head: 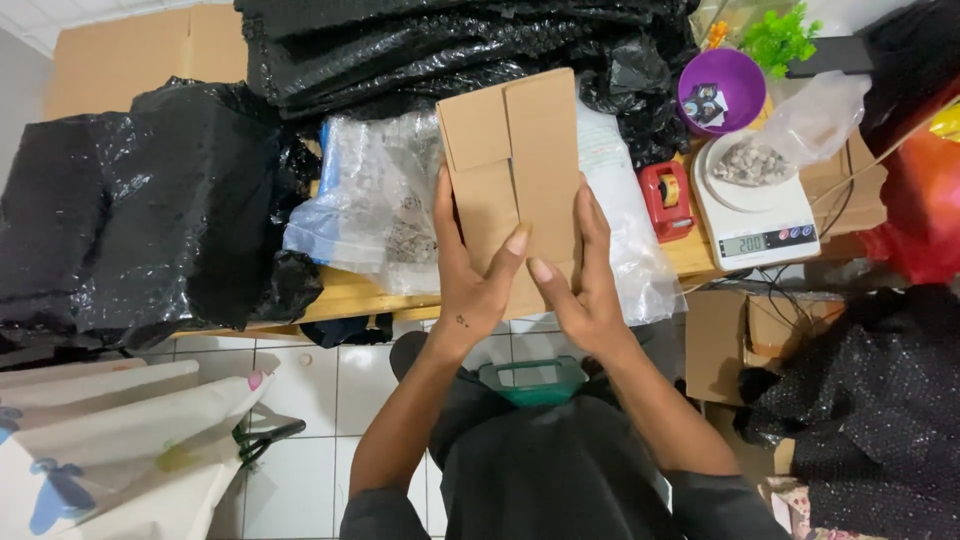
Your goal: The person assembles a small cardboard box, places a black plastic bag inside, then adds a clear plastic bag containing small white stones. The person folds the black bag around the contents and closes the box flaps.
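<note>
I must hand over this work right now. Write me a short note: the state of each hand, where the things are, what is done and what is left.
Left hand: holds the flat cardboard box by its lower left side, thumb on the front.
Right hand: holds the lower right side, thumb on the front.
The box is upright above the wooden table, in front of the clear plastic bags.
On the right: red tape dispenser, white scale with a bag of small pieces, purple bowl.
Done: the box is picked up.
Left: it is still flat, not opened or taped.
</note>
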